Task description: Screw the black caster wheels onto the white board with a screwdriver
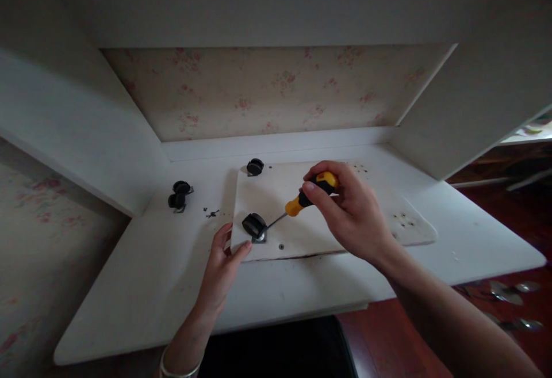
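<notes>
Right hand (351, 211): grip closed around screwdriver (296, 205)
Screwdriver axis: slanting leftward and down, tip at front caster (254, 225)
Left hand (225, 264): gripping board (280, 191) corner, nearer caster

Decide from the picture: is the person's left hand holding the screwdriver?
No, the right hand grips the yellow-and-black screwdriver, while the left hand holds the white board near one corner.
</notes>
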Available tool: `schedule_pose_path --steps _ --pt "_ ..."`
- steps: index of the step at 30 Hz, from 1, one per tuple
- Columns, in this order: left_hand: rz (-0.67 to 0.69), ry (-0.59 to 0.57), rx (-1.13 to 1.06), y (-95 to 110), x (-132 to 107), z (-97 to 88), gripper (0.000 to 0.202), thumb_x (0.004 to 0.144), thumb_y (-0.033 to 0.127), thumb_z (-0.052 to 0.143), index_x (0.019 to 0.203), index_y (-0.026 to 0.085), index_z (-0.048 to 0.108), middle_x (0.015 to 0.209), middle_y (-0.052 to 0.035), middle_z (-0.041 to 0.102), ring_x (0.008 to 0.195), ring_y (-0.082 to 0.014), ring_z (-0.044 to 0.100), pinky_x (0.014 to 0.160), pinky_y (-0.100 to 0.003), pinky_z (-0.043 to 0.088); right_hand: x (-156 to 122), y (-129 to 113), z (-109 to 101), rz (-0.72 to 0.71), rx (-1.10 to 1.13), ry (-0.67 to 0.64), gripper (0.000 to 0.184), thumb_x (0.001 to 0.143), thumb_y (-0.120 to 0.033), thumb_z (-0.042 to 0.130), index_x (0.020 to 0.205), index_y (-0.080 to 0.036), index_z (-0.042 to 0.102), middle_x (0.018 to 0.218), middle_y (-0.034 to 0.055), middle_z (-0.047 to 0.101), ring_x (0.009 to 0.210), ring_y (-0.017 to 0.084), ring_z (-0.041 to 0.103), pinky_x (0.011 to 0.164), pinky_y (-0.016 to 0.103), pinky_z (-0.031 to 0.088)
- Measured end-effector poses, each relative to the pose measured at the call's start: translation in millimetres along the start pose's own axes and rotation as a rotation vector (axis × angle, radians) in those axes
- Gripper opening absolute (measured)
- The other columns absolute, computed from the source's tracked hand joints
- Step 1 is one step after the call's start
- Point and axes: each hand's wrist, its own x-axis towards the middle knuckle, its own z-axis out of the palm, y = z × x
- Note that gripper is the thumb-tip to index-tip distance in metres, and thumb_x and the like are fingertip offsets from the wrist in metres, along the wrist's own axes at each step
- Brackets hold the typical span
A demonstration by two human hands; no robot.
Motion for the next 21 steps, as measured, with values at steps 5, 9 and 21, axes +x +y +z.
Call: schedule_pose_path --steps 5,9,21 --pt "0.001 0.000 -0.007 -1.1 0.8 0.1 0.064 0.074 0.039 0.080 0.130 0.029 0.051 0.137 -0.0060 0.059 0.126 -0.0258 0.057 0.100 -0.036 0.050 6.6 -7.8 3.5 -0.059 -0.099 -0.041 0.026 0.094 -0.037 0.062 0.111 -0.019 0.058 0.098 0.0043 0.067 0.073 0.013 0.064 0.062 0.025 0.056" --pt "0.012 -0.015 -0.002 0.3 -0.1 -0.1 0.060 0.077 0.038 0.079 0.130 0.029 0.052 0.137 -0.0049 0.059 0.130 -0.0247 0.053 0.105 -0.036 0.045 12.6 -12.9 5.8 -0.096 -0.163 -0.086 0.022 0.094 -0.036 0.062 0.108 -0.019 0.058 0.094 0.0032 0.068 0.071 0.013 0.063 0.068 0.029 0.054" --pt "-0.010 -0.025 -0.024 4.0 -0.7 2.6 0.059 0.077 0.037 0.078 0.130 0.029 0.050 0.141 -0.0058 0.057 0.132 -0.0251 0.052 0.105 -0.037 0.046 26.7 -24.1 4.0 -0.149 -0.089 -0.226 0.030 0.099 -0.026 0.052 0.127 -0.019 0.057 0.121 0.0072 0.070 0.099 0.018 0.067 0.091 0.035 0.052"
